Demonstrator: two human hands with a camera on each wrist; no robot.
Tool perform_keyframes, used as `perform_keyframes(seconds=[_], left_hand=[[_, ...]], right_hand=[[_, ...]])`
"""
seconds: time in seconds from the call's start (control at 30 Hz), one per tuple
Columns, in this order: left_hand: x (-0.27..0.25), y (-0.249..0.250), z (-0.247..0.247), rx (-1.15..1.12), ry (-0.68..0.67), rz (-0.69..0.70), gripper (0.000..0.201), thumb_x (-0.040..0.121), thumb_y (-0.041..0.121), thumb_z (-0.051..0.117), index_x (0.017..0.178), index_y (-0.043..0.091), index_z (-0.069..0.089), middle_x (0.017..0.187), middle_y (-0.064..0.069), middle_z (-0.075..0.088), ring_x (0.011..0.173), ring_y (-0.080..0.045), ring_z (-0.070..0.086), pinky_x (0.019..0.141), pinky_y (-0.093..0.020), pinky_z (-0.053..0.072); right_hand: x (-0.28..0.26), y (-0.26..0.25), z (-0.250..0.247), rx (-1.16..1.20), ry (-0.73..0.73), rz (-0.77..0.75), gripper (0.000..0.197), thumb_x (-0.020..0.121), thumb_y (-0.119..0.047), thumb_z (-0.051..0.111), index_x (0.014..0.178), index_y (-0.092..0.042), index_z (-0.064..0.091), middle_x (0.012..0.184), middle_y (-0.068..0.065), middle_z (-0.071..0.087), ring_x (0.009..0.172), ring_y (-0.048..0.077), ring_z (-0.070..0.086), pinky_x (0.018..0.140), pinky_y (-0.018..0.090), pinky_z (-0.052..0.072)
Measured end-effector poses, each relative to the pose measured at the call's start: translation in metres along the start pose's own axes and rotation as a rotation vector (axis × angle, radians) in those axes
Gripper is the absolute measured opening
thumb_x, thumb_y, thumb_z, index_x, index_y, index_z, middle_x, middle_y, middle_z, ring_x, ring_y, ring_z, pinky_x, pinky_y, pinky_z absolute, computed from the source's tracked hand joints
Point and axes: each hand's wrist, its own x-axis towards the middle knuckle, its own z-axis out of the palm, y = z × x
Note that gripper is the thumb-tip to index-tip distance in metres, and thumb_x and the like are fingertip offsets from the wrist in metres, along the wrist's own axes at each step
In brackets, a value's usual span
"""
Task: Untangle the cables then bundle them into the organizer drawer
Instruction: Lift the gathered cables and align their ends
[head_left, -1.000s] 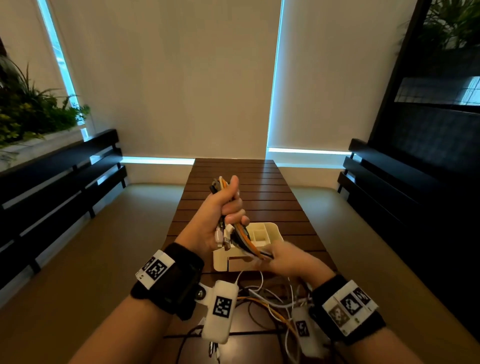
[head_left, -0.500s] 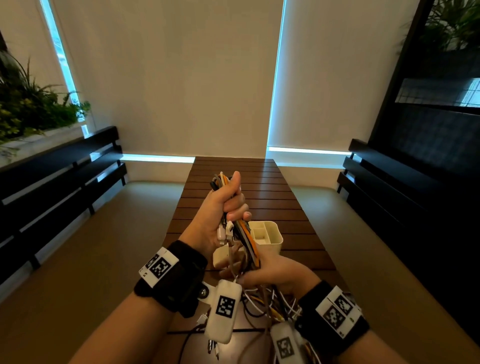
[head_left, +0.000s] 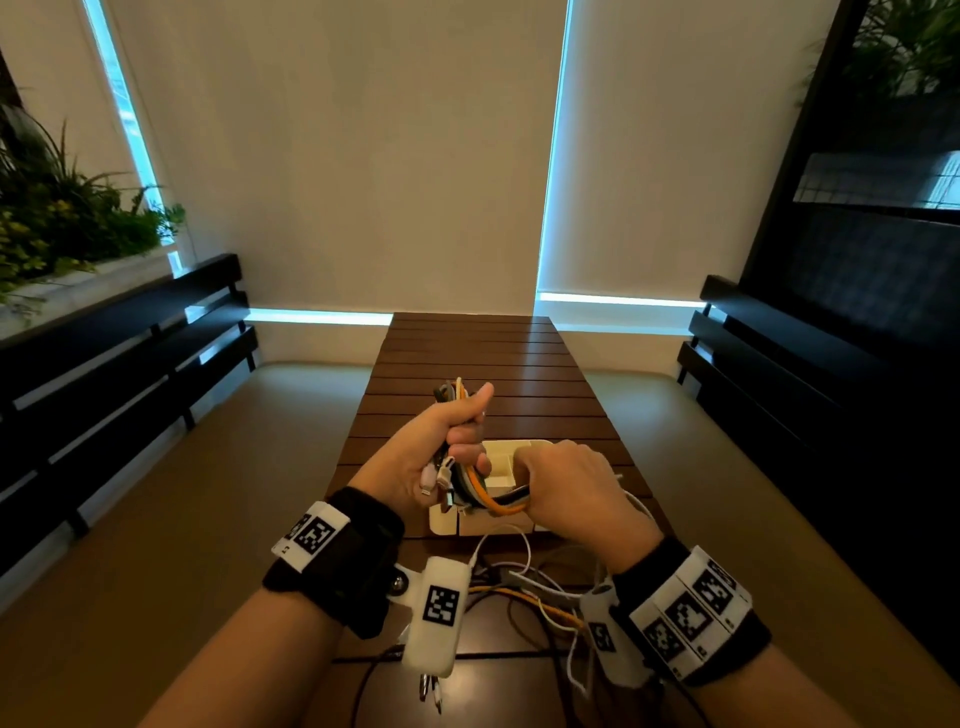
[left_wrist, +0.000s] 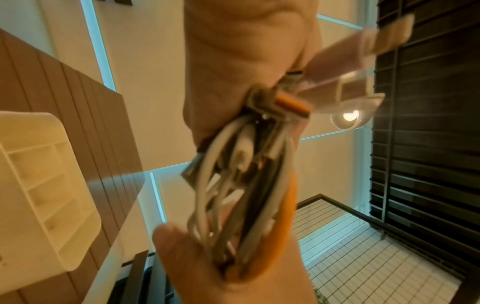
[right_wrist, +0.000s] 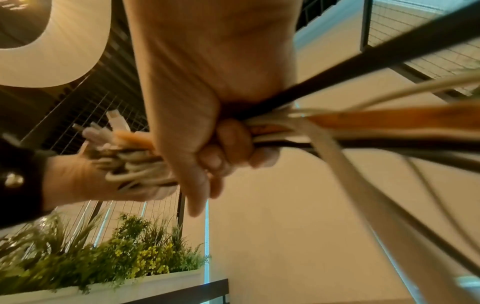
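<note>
Both hands, left hand (head_left: 436, 447) and right hand (head_left: 569, 486), gripped the cables (head_left: 488, 493) above the organizer drawer (head_left: 511, 457) on the tabletop (head_left: 483, 353).

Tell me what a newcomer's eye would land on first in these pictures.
First, the thick bundle of white, orange and dark cables, gripped at the picture's centre between the left hand and the right hand above the brown slatted wooden table. Just behind the hands sits the cream plastic organizer drawer with compartments. Loose cable ends trail down toward the wrists.
</note>
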Motion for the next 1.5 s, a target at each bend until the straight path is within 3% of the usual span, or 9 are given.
perform_keyframes(seconds=[0.2, 0.33, 0.43, 0.53, 0.7, 1.0, 1.2, 1.3, 1.5], left_hand=[[0.001, -0.001, -0.004, 0.237, 0.004, -0.159, 0.028, 0.077, 0.031, 0.063, 0.060, 0.014, 0.048, 0.036, 0.008, 0.034, 0.027, -0.003, 0.034, 0.041, -0.019, 0.047], [0.000, -0.006, -0.008, 0.275, -0.008, -0.197, 0.028, 0.079, 0.031, 0.062, 0.062, 0.014, 0.047, 0.036, 0.009, 0.033, 0.027, -0.003, 0.033, 0.042, -0.019, 0.046], [0.001, -0.007, -0.009, 0.295, -0.019, -0.222, 0.028, 0.079, 0.031, 0.061, 0.063, 0.015, 0.045, 0.035, 0.010, 0.031, 0.027, -0.003, 0.031, 0.043, -0.018, 0.044], [0.005, -0.009, -0.009, 0.359, -0.015, -0.206, 0.029, 0.082, 0.031, 0.061, 0.064, 0.015, 0.044, 0.037, 0.009, 0.032, 0.028, -0.004, 0.029, 0.043, -0.019, 0.041], [0.008, -0.023, -0.009, 0.666, 0.065, -0.021, 0.038, 0.070, 0.038, 0.075, 0.082, 0.008, 0.055, 0.052, 0.001, 0.044, 0.038, -0.009, 0.035, 0.046, -0.024, 0.038], [0.008, -0.054, -0.004, 1.095, 0.039, 0.029, 0.036, 0.063, 0.019, 0.086, 0.093, 0.013, 0.068, 0.073, 0.005, 0.066, 0.058, -0.003, 0.057, 0.051, -0.019, 0.045], [0.013, -0.073, -0.017, 0.919, 0.205, 0.096, 0.015, 0.071, 0.008, 0.077, 0.083, 0.010, 0.069, 0.065, -0.001, 0.063, 0.051, -0.008, 0.056, 0.049, -0.022, 0.044], [0.012, -0.078, -0.015, 0.870, 0.202, 0.144, 0.018, 0.072, -0.006, 0.066, 0.078, 0.011, 0.064, 0.065, -0.004, 0.059, 0.046, -0.007, 0.052, 0.046, -0.022, 0.041], [0.018, -0.098, -0.013, 0.929, 0.219, 0.196, 0.021, 0.074, -0.001, 0.063, 0.081, 0.019, 0.065, 0.074, -0.003, 0.066, 0.068, -0.014, 0.062, 0.062, -0.030, 0.051]], right_hand=[[0.005, 0.023, 0.014, 0.057, -0.408, -0.095, 0.026, 0.084, -0.032, 0.065, 0.103, -0.015, 0.065, 0.100, 0.006, 0.066, 0.088, 0.019, 0.058, 0.078, 0.032, 0.048], [0.009, 0.058, 0.022, 0.665, -0.707, -0.152, 0.013, 0.085, -0.019, 0.064, 0.096, -0.012, 0.063, 0.090, 0.007, 0.067, 0.084, 0.017, 0.064, 0.078, 0.025, 0.050], [0.005, 0.071, 0.029, 1.026, -0.809, -0.102, 0.027, 0.075, -0.030, 0.075, 0.092, -0.019, 0.058, 0.070, -0.001, 0.059, 0.057, 0.008, 0.058, 0.054, 0.018, 0.049], [0.004, 0.073, 0.022, 1.147, -0.759, -0.120, 0.047, 0.066, -0.041, 0.079, 0.095, -0.011, 0.059, 0.063, -0.006, 0.054, 0.044, 0.002, 0.044, 0.041, 0.012, 0.036], [0.005, 0.069, 0.007, 0.992, -0.516, -0.119, 0.034, 0.075, -0.043, 0.073, 0.095, -0.016, 0.068, 0.088, 0.019, 0.062, 0.068, 0.021, 0.054, 0.062, 0.029, 0.044], [0.009, 0.041, -0.006, 0.611, -0.428, -0.091, 0.015, 0.092, -0.027, 0.056, 0.077, -0.023, 0.056, 0.069, -0.005, 0.054, 0.053, 0.001, 0.049, 0.054, 0.019, 0.042], [0.010, 0.035, 0.003, 0.707, -0.418, 0.014, 0.023, 0.087, -0.031, 0.063, 0.097, -0.016, 0.049, 0.079, 0.010, 0.062, 0.053, 0.008, 0.050, 0.047, 0.018, 0.040], [0.009, 0.027, 0.008, 0.770, -0.307, 0.096, 0.044, 0.082, -0.043, 0.065, 0.108, -0.020, 0.038, 0.077, -0.002, 0.059, 0.056, 0.002, 0.051, 0.048, 0.015, 0.040], [0.011, 0.017, 0.025, 0.510, -0.084, 0.165, 0.022, 0.088, -0.044, 0.054, 0.085, -0.022, 0.055, 0.072, -0.011, 0.052, 0.066, 0.005, 0.049, 0.054, 0.021, 0.036]])
